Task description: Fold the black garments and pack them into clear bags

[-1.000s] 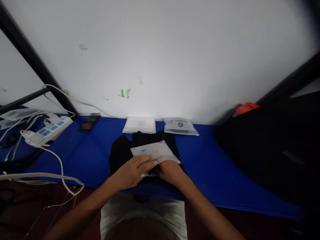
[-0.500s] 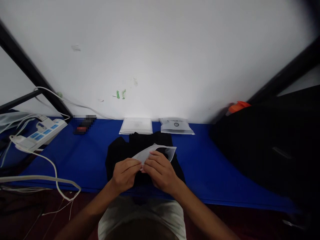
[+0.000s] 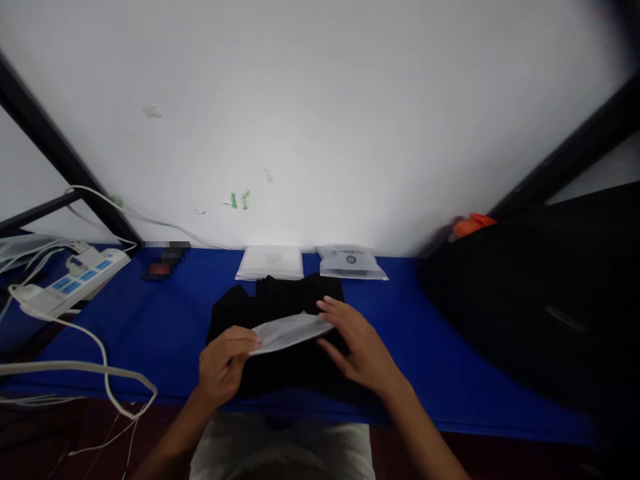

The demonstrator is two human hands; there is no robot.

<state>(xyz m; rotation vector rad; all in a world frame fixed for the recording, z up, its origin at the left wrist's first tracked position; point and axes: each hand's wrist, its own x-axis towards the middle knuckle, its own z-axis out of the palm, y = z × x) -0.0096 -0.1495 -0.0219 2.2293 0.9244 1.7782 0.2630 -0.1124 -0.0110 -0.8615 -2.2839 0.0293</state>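
1 clear plastic bag (image 3: 290,331) is held over 1 folded black garment (image 3: 280,333). 2 flat white packets (image 3: 271,262) (image 3: 351,261) are laid at the wall, with 1 power strip (image 3: 70,283) far left. A blue surface (image 3: 430,347) is set against a white wall (image 3: 320,120). The bag's long axis runs left-right, right end slightly raised. Left hand (image 3: 223,363) fingers are pinched on its left end; right hand (image 3: 360,340) fingers are spread apart, touching its right end.
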